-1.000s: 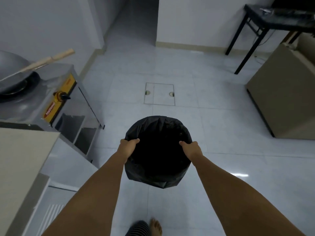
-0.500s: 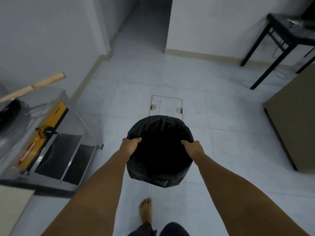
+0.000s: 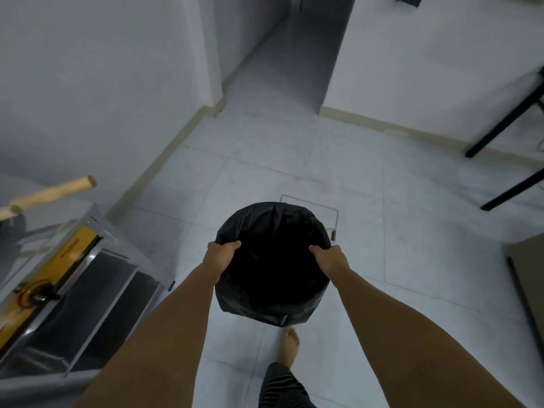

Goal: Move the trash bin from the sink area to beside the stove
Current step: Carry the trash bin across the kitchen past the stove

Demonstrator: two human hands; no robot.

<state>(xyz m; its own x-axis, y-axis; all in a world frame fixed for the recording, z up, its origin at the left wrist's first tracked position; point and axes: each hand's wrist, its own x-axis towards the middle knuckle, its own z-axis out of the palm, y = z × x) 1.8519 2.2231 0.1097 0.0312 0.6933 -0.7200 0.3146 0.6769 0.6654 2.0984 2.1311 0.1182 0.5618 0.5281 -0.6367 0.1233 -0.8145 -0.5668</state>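
The trash bin (image 3: 272,231), round and lined with a black plastic bag, hangs above the white tiled floor in the middle of the view. My left hand (image 3: 221,257) grips its left rim and my right hand (image 3: 330,258) grips its right rim, fingers curled inside. The steel stove stand (image 3: 97,278) with a yellow front panel stands at the lower left, about an arm's width left of the bin. The bin's inside is dark and its contents cannot be made out.
A wooden handle (image 3: 53,191) sticks out over the stove's top. Black table legs (image 3: 506,184) stand at the right, a beige cabinet (image 3: 527,278) at the right edge. A floor hatch (image 3: 329,210) lies behind the bin. A corridor (image 3: 282,72) opens ahead. My bare foot (image 3: 290,346) is below the bin.
I have walked forward with the bin held in both hands. The stove has slid further down and left in view, and the floor hatch is now mostly hidden behind the bin.
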